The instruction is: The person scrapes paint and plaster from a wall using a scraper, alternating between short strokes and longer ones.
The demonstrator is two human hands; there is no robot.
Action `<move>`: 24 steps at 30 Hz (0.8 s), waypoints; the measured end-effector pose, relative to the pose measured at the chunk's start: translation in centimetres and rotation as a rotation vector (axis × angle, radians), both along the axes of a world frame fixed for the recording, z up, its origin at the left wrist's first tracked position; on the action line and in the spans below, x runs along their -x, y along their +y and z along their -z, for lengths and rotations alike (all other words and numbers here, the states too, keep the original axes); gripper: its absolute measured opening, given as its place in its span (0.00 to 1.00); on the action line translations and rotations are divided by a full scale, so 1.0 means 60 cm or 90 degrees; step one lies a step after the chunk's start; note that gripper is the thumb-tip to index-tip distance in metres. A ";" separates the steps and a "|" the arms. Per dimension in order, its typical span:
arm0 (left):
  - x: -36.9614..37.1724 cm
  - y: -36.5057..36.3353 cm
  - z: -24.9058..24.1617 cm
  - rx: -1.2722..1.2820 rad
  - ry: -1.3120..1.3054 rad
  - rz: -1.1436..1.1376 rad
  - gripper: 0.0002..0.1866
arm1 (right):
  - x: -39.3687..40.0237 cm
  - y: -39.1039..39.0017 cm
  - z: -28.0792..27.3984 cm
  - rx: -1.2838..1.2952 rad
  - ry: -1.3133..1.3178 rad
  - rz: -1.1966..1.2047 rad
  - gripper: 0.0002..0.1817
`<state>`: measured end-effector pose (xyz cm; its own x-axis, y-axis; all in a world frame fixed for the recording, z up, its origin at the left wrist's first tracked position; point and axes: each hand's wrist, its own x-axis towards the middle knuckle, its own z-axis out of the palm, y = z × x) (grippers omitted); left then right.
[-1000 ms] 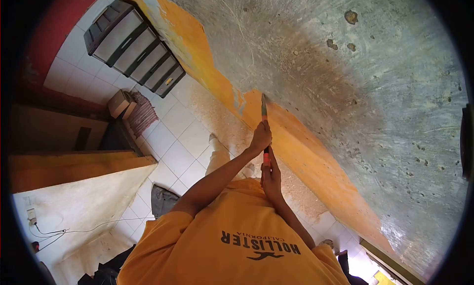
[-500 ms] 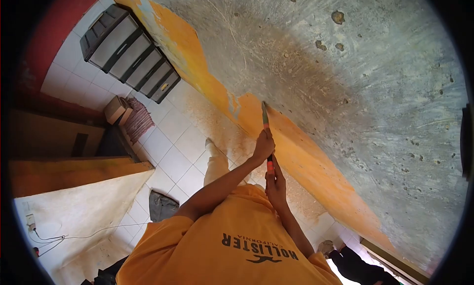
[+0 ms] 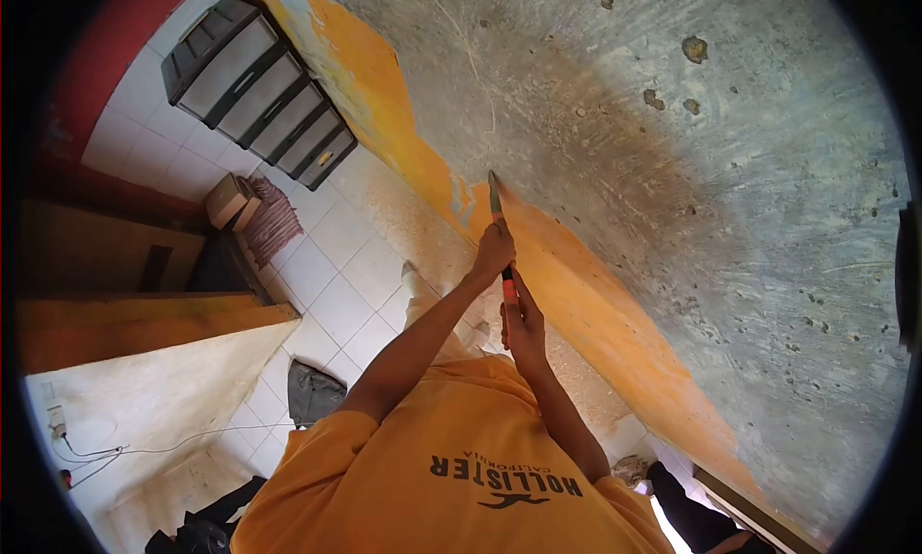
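At edge of orange paint (image 3: 581,280) | tool (image 3: 496,199) | left hand (image 3: 494,252), right hand (image 3: 524,331): fingers gripping it | grey wall (image 3: 730,170) beyond

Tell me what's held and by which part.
A scraper-like tool, by its handle: left hand nearer the blade, right hand farther back.

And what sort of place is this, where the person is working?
Probably a room in a home, though I cannot be certain. A drawer unit stands on a pale tiled floor, and the wall has orange paint low down, with a rough grey surface above.
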<state>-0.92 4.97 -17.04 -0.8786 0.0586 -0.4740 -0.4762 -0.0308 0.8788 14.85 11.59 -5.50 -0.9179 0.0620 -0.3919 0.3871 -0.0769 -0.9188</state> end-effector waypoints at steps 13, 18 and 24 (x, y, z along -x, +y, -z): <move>-0.011 -0.012 -0.003 0.071 -0.032 0.093 0.35 | -0.015 -0.021 -0.017 0.050 -0.051 0.032 0.31; -0.064 0.050 0.003 0.118 0.004 0.099 0.33 | -0.053 0.017 -0.019 -0.023 0.004 -0.004 0.31; -0.014 0.001 0.008 0.120 -0.014 0.101 0.32 | -0.022 -0.006 0.011 0.015 0.000 0.025 0.32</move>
<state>-0.10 5.01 -17.50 -0.8547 0.1041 -0.5085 -0.4810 0.2097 0.8513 16.16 11.23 -6.17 -0.9152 0.0894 -0.3930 0.3827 -0.1131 -0.9169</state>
